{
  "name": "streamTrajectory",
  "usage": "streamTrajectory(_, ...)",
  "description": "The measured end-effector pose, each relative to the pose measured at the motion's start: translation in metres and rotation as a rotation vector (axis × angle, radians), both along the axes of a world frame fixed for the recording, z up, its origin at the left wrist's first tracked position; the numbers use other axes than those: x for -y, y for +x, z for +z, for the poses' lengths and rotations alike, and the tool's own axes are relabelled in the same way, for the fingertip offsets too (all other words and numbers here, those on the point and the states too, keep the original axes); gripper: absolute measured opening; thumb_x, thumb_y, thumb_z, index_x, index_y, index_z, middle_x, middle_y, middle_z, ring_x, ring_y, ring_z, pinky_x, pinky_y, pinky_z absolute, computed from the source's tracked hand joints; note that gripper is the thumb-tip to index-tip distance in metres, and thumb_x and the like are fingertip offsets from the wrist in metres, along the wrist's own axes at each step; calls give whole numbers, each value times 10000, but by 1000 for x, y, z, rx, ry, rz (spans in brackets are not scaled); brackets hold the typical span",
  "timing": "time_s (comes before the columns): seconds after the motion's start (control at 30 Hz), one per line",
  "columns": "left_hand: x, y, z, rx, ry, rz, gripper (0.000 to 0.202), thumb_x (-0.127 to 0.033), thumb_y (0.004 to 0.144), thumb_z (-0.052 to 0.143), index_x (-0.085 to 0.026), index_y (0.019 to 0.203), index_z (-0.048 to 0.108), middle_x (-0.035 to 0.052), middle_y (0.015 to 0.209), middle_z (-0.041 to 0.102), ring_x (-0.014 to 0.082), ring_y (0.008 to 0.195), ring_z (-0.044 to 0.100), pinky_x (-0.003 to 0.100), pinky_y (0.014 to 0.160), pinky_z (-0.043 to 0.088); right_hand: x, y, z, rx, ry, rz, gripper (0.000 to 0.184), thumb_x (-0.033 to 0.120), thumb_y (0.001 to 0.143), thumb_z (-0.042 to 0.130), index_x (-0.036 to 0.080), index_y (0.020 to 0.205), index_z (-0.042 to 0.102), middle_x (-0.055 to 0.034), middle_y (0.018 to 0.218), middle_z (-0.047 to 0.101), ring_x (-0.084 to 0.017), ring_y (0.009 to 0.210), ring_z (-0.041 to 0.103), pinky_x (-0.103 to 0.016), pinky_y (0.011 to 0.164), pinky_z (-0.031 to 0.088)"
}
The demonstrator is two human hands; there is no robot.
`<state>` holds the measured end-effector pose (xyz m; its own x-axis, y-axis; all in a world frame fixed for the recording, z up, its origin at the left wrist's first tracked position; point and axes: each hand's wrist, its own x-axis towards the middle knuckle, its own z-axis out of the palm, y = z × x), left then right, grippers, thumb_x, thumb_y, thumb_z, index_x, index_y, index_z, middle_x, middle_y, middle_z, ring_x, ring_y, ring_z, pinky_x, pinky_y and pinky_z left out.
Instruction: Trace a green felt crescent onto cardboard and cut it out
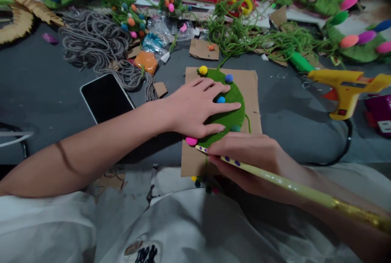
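My left hand (pixel 198 106) lies flat with its fingers spread on a green yarn-wrapped disc (pixel 237 96), which rests on a piece of cardboard (pixel 252 82). Around the disc's edge and between my fingers sit small coloured balls, among them a yellow ball (pixel 203 70), a blue ball (pixel 220 99) and a pink ball (pixel 191 141). My right hand (pixel 253 161) is closed in a pinch on a long pale yellow pen-like stick (pixel 275 179) with purple dots. The stick's thin end is at the disc's lower edge, close to the pink ball; whether it touches is unclear.
A yellow glue gun (pixel 343 88) stands at the right with its cord. At the left lie a phone (pixel 106 97) and grey cord (pixel 94 39). Green yarn (pixel 232 31), yellow-handled scissors (pixel 244 2) and more ball-trimmed green pieces (pixel 356 47) line the back.
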<state>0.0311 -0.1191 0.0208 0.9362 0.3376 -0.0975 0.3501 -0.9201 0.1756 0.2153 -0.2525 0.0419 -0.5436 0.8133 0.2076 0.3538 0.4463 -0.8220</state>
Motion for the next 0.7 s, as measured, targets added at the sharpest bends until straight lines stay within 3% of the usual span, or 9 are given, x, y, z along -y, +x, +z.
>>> streamTrajectory(0.13,0,0,0,4,0,1,673,-612,1035,472,-380,1663,410,103,1759,330,411,1526,396,579,1229,304,1,4,0,59,-32,-49,100,132,996,654,216,1017,703,-4,899,776,-130,780,704,-245,725,524)
streamTrajectory(0.27,0,0,0,9,-4,-4,673,-607,1034,476,-373,1662,416,109,1762,322,421,1530,388,584,1226,305,-1,-2,1,16,-35,-69,90,150,1022,633,202,999,702,-27,946,791,-132,810,712,-229,709,531)
streamTrajectory(0.5,0,0,-1,19,4,-6,669,-602,1037,474,-370,1662,419,107,1757,334,413,1523,400,574,1237,293,1,3,2,88,-20,-111,114,150,1006,647,195,918,704,8,798,735,-111,689,628,-239,645,471)
streamTrajectory(0.7,1,0,-1,15,5,-3,680,-608,1030,474,-361,1662,421,117,1756,336,426,1514,404,587,1221,305,-1,-1,-3,19,-7,-68,110,167,1031,631,196,968,716,-18,891,786,-133,781,690,-242,707,509)
